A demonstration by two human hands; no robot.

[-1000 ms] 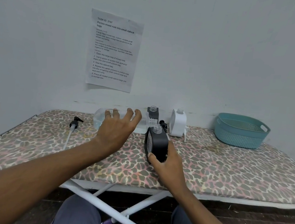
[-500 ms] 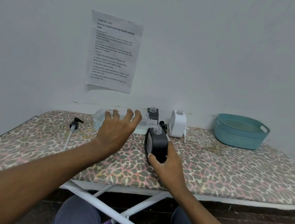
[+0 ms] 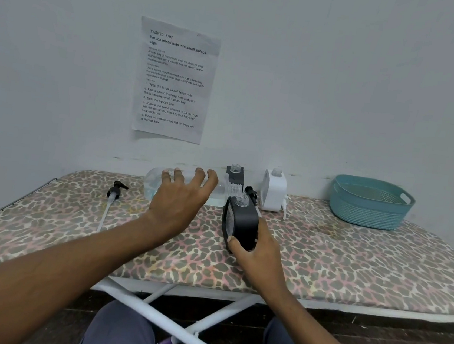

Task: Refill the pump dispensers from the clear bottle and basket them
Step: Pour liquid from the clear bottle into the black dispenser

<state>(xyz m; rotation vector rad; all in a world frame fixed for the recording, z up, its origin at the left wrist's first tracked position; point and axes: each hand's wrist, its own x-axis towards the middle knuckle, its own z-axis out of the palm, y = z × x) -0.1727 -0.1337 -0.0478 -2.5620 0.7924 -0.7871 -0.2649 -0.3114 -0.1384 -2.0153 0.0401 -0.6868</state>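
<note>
My left hand (image 3: pixel 180 197) grips the clear bottle (image 3: pixel 153 184), which is tipped on its side with its open ribbed neck (image 3: pixel 233 188) over the mouth of a black dispenser (image 3: pixel 239 224). My right hand (image 3: pixel 256 253) holds that black dispenser, tilted toward the bottle, its pump off. A second black dispenser (image 3: pixel 235 174) and a white dispenser (image 3: pixel 273 191) stand uncapped by the wall. A black pump head with a white tube (image 3: pixel 112 195) lies at the left. Another black pump head (image 3: pixel 251 193) lies behind the held dispenser.
A teal basket (image 3: pixel 369 202) sits at the right rear of the leopard-print ironing board (image 3: pixel 351 259). A printed sheet (image 3: pixel 174 81) hangs on the wall. The board's white legs (image 3: pixel 163 320) and my knees are below.
</note>
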